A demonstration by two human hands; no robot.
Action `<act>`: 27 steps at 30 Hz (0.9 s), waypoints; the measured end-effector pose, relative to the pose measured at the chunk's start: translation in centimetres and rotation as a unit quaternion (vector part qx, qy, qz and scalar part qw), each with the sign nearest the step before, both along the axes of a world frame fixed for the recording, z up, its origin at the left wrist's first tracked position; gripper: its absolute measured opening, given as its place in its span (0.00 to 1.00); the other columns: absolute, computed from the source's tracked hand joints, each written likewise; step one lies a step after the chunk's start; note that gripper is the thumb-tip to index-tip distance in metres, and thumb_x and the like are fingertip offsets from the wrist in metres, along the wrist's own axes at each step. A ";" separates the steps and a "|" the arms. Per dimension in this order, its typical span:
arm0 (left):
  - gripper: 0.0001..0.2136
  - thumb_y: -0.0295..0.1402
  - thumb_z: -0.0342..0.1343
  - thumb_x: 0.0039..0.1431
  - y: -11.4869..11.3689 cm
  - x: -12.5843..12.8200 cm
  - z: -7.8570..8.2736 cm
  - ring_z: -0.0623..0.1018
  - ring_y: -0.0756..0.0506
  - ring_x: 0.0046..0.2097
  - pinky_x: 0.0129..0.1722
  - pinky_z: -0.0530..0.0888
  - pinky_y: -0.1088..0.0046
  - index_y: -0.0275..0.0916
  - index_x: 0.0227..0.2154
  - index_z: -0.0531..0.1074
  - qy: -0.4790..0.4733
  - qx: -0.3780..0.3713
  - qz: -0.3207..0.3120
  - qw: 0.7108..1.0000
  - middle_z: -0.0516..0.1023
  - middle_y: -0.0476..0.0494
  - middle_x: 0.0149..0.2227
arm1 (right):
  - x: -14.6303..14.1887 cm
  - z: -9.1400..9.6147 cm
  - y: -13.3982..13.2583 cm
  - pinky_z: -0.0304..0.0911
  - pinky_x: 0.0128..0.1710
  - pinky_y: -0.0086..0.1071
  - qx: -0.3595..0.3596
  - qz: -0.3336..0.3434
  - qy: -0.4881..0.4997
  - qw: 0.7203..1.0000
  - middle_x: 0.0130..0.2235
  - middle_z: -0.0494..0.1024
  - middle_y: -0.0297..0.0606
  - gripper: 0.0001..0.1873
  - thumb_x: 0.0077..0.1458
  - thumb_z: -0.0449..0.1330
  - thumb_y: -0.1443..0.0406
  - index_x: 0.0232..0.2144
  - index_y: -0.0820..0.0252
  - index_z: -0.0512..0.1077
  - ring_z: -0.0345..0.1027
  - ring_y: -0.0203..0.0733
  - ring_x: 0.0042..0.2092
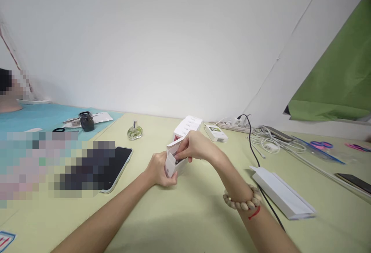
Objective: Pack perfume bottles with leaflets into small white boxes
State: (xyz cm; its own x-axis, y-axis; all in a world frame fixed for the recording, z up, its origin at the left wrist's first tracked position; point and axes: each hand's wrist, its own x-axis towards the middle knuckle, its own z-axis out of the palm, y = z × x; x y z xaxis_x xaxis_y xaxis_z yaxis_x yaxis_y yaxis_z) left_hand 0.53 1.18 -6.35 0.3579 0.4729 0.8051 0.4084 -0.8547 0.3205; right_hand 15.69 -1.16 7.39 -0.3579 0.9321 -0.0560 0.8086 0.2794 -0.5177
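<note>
My left hand (159,170) grips a small white carton (171,163) from below and the left, just above the pale green table (191,214). My right hand (194,146) comes over the top, fingers pinched at the carton's open flap, where a dark item shows inside. A beaded bracelet and a red cord sit on my right wrist. Both hands are closed on the carton near the table's middle.
A white box stack (188,126) and a small printed box (216,133) lie behind the hands. A perfume bottle (135,131), a dark jar (86,121) and a phone (117,164) are to the left. Cables (265,139), a folded white card (282,193), scissors (321,144) are on the right.
</note>
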 end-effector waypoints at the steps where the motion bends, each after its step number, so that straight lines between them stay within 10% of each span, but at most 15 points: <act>1: 0.14 0.36 0.50 0.35 0.0 0.0 0.0 0.72 0.48 0.23 0.22 0.69 0.72 0.37 0.29 0.67 0.002 -0.001 -0.003 1.000 0.72 0.47 0.23 | 0.0 -0.1 0.0 0.50 0.19 0.24 0.002 0.000 0.000 1.000 0.19 0.73 0.34 0.10 0.37 0.63 0.58 0.23 0.58 0.78 0.62 0.31 0.22; 9: 0.12 0.36 0.50 0.35 0.0 0.0 0.1 0.68 0.50 0.21 0.19 0.66 0.74 0.37 0.27 0.65 -0.004 0.004 -0.004 1.000 0.69 0.48 0.21 | 0.4 1.6 -0.7 0.48 0.17 0.24 0.028 -0.016 -0.012 0.999 0.17 0.72 0.34 0.16 0.39 0.62 0.52 0.24 0.58 0.78 0.64 0.33 0.22; 15: 0.12 0.35 0.50 0.34 -0.1 0.0 0.3 0.65 0.51 0.20 0.19 0.64 0.75 0.38 0.26 0.63 -0.007 0.019 -0.016 1.000 0.66 0.49 0.21 | 3.9 3.4 -0.3 0.57 0.19 0.24 0.090 -0.149 -0.020 0.985 0.25 0.77 0.38 0.13 0.45 0.61 0.59 0.30 0.61 0.76 0.70 0.36 0.24; 21: 0.12 0.34 0.49 0.34 0.0 0.0 0.2 0.65 0.52 0.20 0.18 0.63 0.76 0.38 0.27 0.63 0.001 0.024 -0.008 1.000 0.65 0.50 0.21 | 5.4 0.5 3.2 0.65 0.25 0.27 -0.126 -0.216 -0.158 0.955 0.31 0.78 0.45 0.29 0.35 0.66 0.69 0.44 0.67 0.70 0.73 0.41 0.29; 27: 0.13 0.34 0.49 0.35 0.0 0.0 0.2 0.63 0.52 0.20 0.18 0.63 0.76 0.38 0.28 0.62 -0.002 0.037 -0.006 0.999 0.64 0.51 0.20 | 4.7 0.0 3.6 0.66 0.29 0.26 -0.197 -0.224 -0.194 0.935 0.29 0.78 0.47 0.11 0.40 0.61 0.74 0.31 0.68 0.74 0.74 0.42 0.33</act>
State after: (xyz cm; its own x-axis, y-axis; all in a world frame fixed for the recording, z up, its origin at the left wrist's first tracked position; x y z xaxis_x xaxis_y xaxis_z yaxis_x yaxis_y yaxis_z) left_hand 0.56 1.20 -6.13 0.3600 0.4080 0.8390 0.3964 -0.8810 0.2583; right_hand 20.39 2.44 7.41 0.1817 0.8631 -0.4711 0.9468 -0.2830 -0.1533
